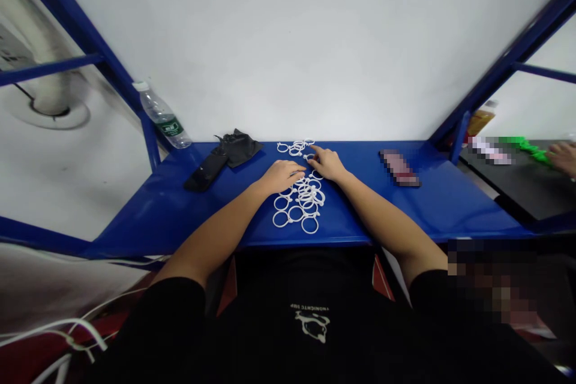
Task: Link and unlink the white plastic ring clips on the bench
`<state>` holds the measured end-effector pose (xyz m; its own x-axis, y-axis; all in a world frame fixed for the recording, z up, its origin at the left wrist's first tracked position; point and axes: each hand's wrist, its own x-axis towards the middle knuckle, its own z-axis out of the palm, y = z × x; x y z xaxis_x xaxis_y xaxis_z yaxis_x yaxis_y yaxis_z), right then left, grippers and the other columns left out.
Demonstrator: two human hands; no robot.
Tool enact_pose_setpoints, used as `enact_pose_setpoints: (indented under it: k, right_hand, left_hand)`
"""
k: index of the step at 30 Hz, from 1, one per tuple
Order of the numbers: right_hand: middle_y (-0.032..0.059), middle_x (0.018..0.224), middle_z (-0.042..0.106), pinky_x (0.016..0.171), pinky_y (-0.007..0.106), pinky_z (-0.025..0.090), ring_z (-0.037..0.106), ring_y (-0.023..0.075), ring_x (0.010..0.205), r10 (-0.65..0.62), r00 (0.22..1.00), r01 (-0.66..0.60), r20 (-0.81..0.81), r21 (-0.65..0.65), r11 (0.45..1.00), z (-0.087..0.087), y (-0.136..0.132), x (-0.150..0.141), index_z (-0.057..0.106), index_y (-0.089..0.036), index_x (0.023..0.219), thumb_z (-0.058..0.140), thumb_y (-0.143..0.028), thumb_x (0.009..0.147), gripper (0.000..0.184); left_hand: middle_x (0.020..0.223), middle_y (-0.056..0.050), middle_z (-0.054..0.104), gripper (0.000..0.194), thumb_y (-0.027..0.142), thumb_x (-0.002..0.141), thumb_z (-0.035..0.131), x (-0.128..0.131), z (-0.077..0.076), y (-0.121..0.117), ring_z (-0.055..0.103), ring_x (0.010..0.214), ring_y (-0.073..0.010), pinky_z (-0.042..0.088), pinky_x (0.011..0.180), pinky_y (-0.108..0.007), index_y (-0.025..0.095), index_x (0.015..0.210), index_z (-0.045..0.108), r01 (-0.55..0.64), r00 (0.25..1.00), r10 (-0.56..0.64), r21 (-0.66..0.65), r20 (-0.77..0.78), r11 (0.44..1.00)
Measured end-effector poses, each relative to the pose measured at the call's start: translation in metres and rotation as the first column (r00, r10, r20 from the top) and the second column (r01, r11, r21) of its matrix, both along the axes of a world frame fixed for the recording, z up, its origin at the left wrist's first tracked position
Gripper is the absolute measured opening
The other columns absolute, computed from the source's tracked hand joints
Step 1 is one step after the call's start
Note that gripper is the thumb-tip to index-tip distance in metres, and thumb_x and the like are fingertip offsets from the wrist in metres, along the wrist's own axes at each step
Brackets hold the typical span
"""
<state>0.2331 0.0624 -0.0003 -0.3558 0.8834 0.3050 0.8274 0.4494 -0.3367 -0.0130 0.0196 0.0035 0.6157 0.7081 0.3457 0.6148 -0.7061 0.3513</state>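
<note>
Thin white plastic rings, each with a small knob, lie on a blue table in front of me. The larger heap of rings (310,195) is nearest my body, with a smaller group of rings (296,148) by the wall. My left hand (282,176) rests over the upper part of the heap, fingers stretched out and partly covering some rings. Just to its right, my right hand (329,164) has index finger and thumb apart. Its index finger reaches toward the far group, and a ring lies beside its thumb. Neither hand visibly grips a ring.
On the left are a clear water bottle (164,117), a crumpled black bag (240,147) and a black phone (206,171). A blurred-out phone-shaped object (399,168) lies to the right. Blue frame bars flank the table (148,216). Another person's hand (562,158) is at far right.
</note>
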Motion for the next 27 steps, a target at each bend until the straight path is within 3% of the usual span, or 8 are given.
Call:
enact_pose_setpoints:
  k: [4, 7, 10, 13, 16, 20, 27]
  right_hand:
    - [0.0107, 0.112, 0.087, 0.093, 0.037, 0.056, 0.079, 0.0298, 0.105, -0.064, 0.997, 0.067, 0.037, -0.071, 0.995, 0.006, -0.005, 0.003, 0.072, -0.018, 0.15, 0.071, -0.037, 0.105, 0.048]
    - [0.0098, 0.11, 0.087, 0.088, 0.035, 0.056, 0.08, 0.0284, 0.102, -0.045, 0.996, 0.053, 0.08, -0.104, 0.993, 0.009, -0.006, 0.004, 0.082, -0.02, 0.133, 0.073, -0.043, 0.104, 0.038]
    - [0.0087, 0.108, 0.088, 0.086, 0.033, 0.055, 0.08, 0.0268, 0.1, -0.024, 0.995, 0.032, 0.093, -0.076, 0.997, 0.009, -0.008, 0.004, 0.085, -0.022, 0.122, 0.071, -0.036, 0.104, 0.026]
    - [0.0102, 0.113, 0.087, 0.089, 0.034, 0.056, 0.08, 0.0261, 0.1, 0.029, 0.999, -0.029, 0.015, 0.003, 1.0, 0.009, -0.013, 0.002, 0.085, -0.021, 0.12, 0.065, -0.027, 0.106, 0.025]
    - [0.0113, 0.117, 0.086, 0.093, 0.035, 0.057, 0.079, 0.0256, 0.101, 0.174, 0.978, -0.167, -0.115, 0.07, 0.984, 0.01, -0.023, -0.004, 0.084, -0.021, 0.124, 0.061, -0.031, 0.109, 0.029]
    - [0.01, 0.111, 0.085, 0.092, 0.036, 0.058, 0.078, 0.025, 0.1, 0.339, 0.921, -0.318, -0.193, 0.131, 0.939, 0.012, -0.038, -0.013, 0.083, -0.022, 0.122, 0.06, -0.035, 0.111, 0.028]
    - [0.0067, 0.098, 0.083, 0.084, 0.032, 0.056, 0.076, 0.0217, 0.088, 0.33, 0.904, -0.312, -0.272, 0.11, 0.944, 0.014, -0.043, -0.016, 0.081, -0.021, 0.109, 0.061, -0.038, 0.111, 0.026]
  left_hand:
    - [0.125, -0.008, 0.084, 0.028, 0.033, 0.111, 0.065, -0.002, 0.0, 0.002, 0.077, 0.119, -0.0257, 0.057, 0.111, -0.042, 0.024, 0.128, 0.084, -0.067, 0.995, 0.068, -0.013, 0.078, 0.998]
    - [0.122, -0.008, 0.084, 0.027, 0.033, 0.109, 0.067, -0.003, -0.001, 0.004, 0.078, 0.113, -0.0253, 0.059, 0.108, -0.041, 0.022, 0.127, 0.084, -0.112, 0.989, 0.115, -0.038, 0.093, 0.993]
    - [0.12, -0.008, 0.085, 0.027, 0.032, 0.108, 0.069, -0.002, -0.002, 0.004, 0.079, 0.108, -0.0247, 0.06, 0.106, -0.039, 0.022, 0.127, 0.085, -0.13, 0.986, 0.136, -0.067, 0.097, 0.989]
    - [0.121, -0.009, 0.085, 0.028, 0.031, 0.107, 0.07, -0.002, -0.002, 0.004, 0.08, 0.105, -0.0246, 0.06, 0.104, -0.039, 0.02, 0.129, 0.084, -0.154, 0.98, 0.163, -0.076, 0.117, 0.985]
    - [0.12, -0.01, 0.085, 0.029, 0.031, 0.107, 0.069, -0.002, -0.002, 0.005, 0.079, 0.106, -0.0252, 0.06, 0.103, -0.039, 0.02, 0.13, 0.083, -0.183, 0.972, 0.189, -0.052, 0.142, 0.982]
    - [0.116, -0.008, 0.086, 0.024, 0.029, 0.109, 0.066, -0.003, -0.001, 0.006, 0.079, 0.108, -0.0251, 0.058, 0.102, -0.039, 0.023, 0.122, 0.085, -0.124, 0.982, 0.12, 0.025, 0.146, 0.992]
    - [0.109, -0.008, 0.085, 0.023, 0.027, 0.11, 0.064, -0.002, -0.001, 0.004, 0.078, 0.105, -0.0256, 0.056, 0.103, -0.041, 0.023, 0.114, 0.086, -0.11, 0.987, 0.096, 0.102, 0.13, 0.989]
